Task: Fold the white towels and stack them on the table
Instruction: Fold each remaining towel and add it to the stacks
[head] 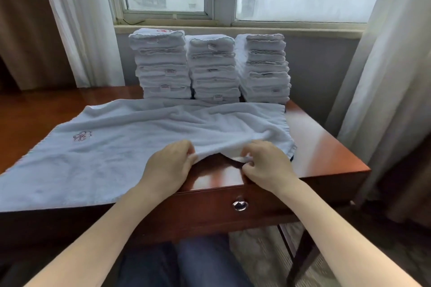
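Note:
A white towel (130, 142) with a small red embroidered mark lies spread across the wooden table (321, 147), its left end reaching the table's front left edge. My left hand (171, 165) pinches the towel's near edge, lifting it off the wood. Close beside it, my right hand (265, 165) pinches the same edge, which is bunched between its fingers. Three tall stacks of folded white towels stand at the back of the table: the left stack (161, 65), the middle stack (213, 70) and the right stack (264, 70).
A drawer with a round metal knob (240, 205) sits in the table's front below my hands. Behind the stacks are a window sill (233, 28) and a window. Curtains (384, 77) hang on both sides. My legs in jeans are under the table.

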Motion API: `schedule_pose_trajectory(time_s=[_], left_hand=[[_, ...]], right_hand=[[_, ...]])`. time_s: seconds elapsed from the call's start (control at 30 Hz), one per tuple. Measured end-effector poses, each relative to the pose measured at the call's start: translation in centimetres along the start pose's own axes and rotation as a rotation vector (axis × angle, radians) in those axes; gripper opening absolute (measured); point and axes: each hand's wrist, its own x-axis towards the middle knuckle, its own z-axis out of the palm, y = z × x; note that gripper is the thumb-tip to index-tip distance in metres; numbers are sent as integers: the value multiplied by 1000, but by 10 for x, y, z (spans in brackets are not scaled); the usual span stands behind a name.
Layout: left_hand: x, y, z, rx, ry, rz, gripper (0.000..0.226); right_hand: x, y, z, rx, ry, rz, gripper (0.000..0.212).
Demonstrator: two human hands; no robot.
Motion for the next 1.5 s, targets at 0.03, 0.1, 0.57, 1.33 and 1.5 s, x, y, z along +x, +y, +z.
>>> schedule_pose_trajectory(time_s=[0.03,0.1,0.57,1.33,1.5], left_hand=[[1,-1,-2,7,14,-40,15],[5,-5,-8,25,37,-70,12],[8,34,-20,-122,-325,156,67],[135,-3,38,407,-47,59,26],[128,-7,61,273,-63,67,29]], right_hand=[[-1,4,-3,-18,19,20,24],[-3,14,-15,13,127,73,18],[26,39,-67,127,500,259,13],[77,73,-12,-286,289,238,44],[69,59,8,-6,70,185,39]])
